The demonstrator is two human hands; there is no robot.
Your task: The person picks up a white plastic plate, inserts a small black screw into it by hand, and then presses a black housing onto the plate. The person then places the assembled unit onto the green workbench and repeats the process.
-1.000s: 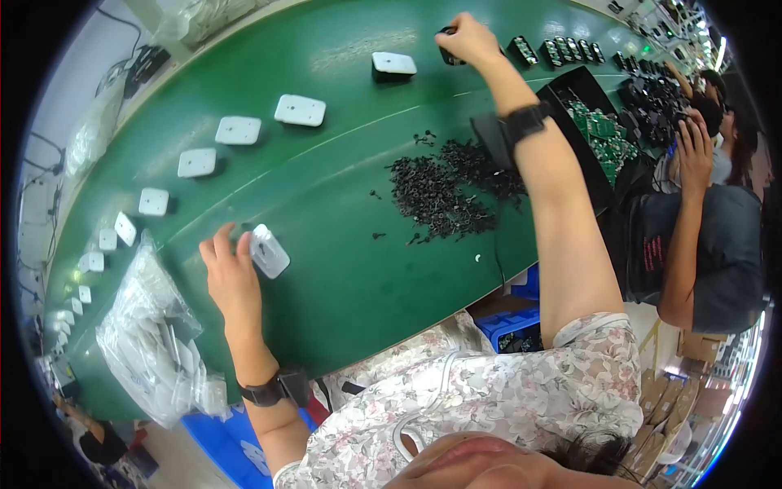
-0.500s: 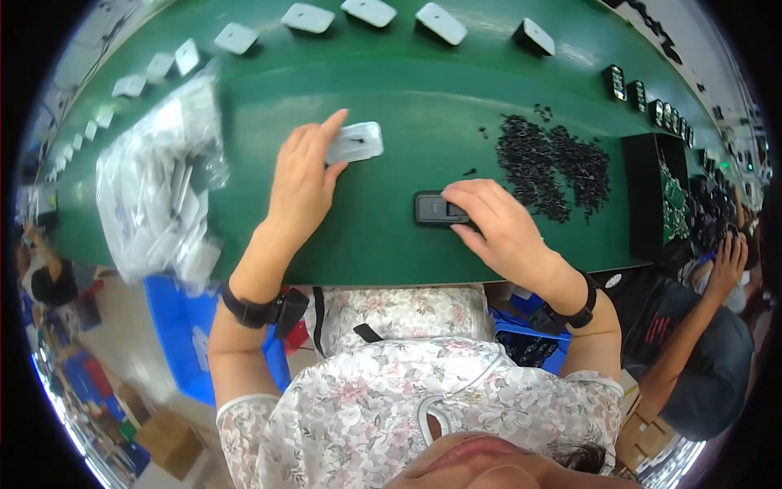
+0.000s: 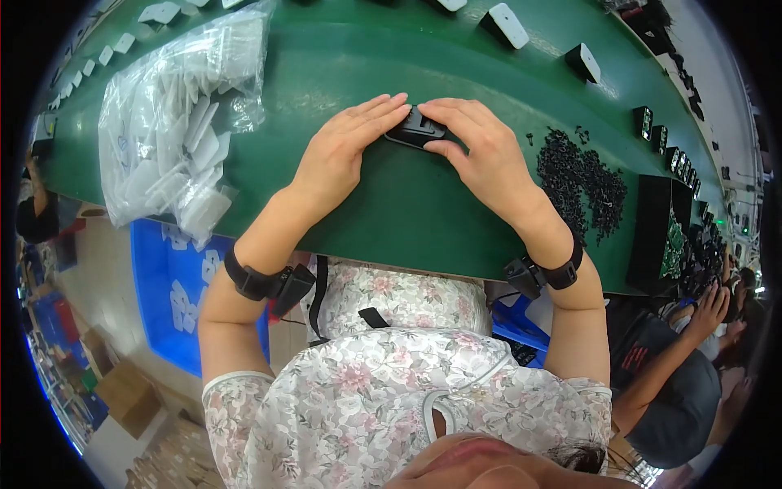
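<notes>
A small black plastic housing [image 3: 416,129] lies on the green bench in front of me, one side toward each hand. My right hand [image 3: 482,147] grips its right end, thumb at the near edge and fingers over the far edge. My left hand [image 3: 346,145] presses its closed fingers along the left end of the same piece. The pale cover seen earlier under my left hand is not visible; whether it lies beneath the housing I cannot tell. To the right is a spread of small black parts [image 3: 570,183].
Left, a clear plastic bag [image 3: 155,138] spills white covers [image 3: 204,151]. Right, a black box [image 3: 652,236] holds green circuit boards [image 3: 675,244]. White-topped housings [image 3: 505,26] line the far side. A blue bin [image 3: 159,318] stands below the bench's left edge. A co-worker's arm [image 3: 664,367] is at right.
My hands have come together farther up the bench. The right has brought the black housing leftward and away from me; the left has joined it. The pale cover has gone from sight.
</notes>
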